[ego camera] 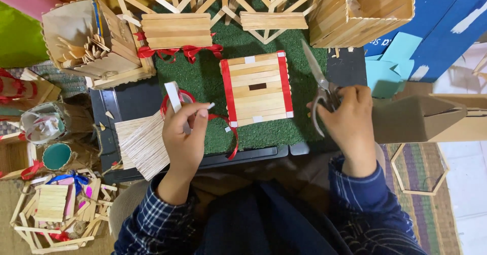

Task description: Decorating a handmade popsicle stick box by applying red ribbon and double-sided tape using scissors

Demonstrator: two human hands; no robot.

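Green artificial turf (203, 77) covers a dark tray, ringed by craft-stick boxes. At centre lies a square panel (257, 88) of flat wooden sticks, edged in red ribbon. Left hand (183, 138) pinches a white strip (173, 97); right hand (349, 120) is closed around steel scissors (319, 85), blades apart.

Left hand (183, 133) pinches narrow white paper strip (174, 96), strip tilted up above green felt mat (210, 85). Right hand (349, 122) grips grey metal scissors (318, 77), blades pointing up-left, shut. Between hands: square wooden stick panel with red ribbon edges (257, 89), flat on mat, small dark slot at centre. Red ribbon (229, 133) loops beside panel. Fan of thin wooden sticks (143, 144) lies left of left hand.
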